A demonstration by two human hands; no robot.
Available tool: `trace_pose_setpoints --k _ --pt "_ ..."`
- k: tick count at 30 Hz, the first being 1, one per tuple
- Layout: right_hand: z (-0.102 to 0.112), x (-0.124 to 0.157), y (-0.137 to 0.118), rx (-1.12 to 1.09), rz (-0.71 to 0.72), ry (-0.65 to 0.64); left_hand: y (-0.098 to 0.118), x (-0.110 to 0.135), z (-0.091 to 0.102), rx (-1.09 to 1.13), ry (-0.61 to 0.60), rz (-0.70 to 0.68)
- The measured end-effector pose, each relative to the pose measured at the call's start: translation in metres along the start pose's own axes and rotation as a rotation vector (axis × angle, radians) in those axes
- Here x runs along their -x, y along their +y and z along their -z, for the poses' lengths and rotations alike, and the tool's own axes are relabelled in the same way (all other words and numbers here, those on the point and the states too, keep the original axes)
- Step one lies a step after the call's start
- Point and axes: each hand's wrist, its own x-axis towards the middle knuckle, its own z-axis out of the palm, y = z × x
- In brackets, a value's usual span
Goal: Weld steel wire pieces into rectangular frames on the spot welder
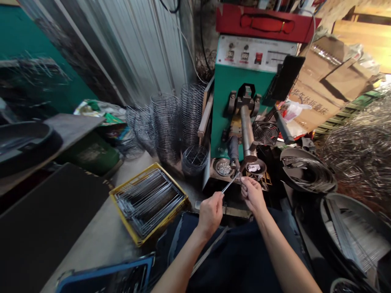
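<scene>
My left hand point(210, 213) is closed around a thin metal rod point(229, 185), which slants up and right toward the machine. My right hand point(252, 194) pinches a small piece of metal wire point(238, 177) by the rod's far end. Both pieces are at the lower electrode point(233, 149) of a green spot welding machine point(222, 101); whether they touch it I cannot tell. A thick metal arm point(247, 132) juts out just above my right hand. Beside the electrode sits a round bowl of small metal parts point(223, 167).
A yellow crate point(142, 240) of bent wire frames stands at left, with a blue crate point(105, 273) nearer me. Stacks of round wire baskets point(165, 126) stand behind. At right are tubs of metal strips point(308, 173) and wire rods point(363, 236), with a tangled wire heap point(357, 142) beyond.
</scene>
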Motion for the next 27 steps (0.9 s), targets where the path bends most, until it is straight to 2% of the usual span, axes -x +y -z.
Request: trace_pose_setpoints --k 18,27 --pt "-0.003 0.001 -0.003 0.006 -0.018 0.003 -0.003 -0.003 0.003 -0.029 -0.019 -0.028" --pt "0.007 -0.008 -0.007 0.006 0.069 0.074 -0.016 -0.035 -0.001 0.098 -0.075 -0.088"
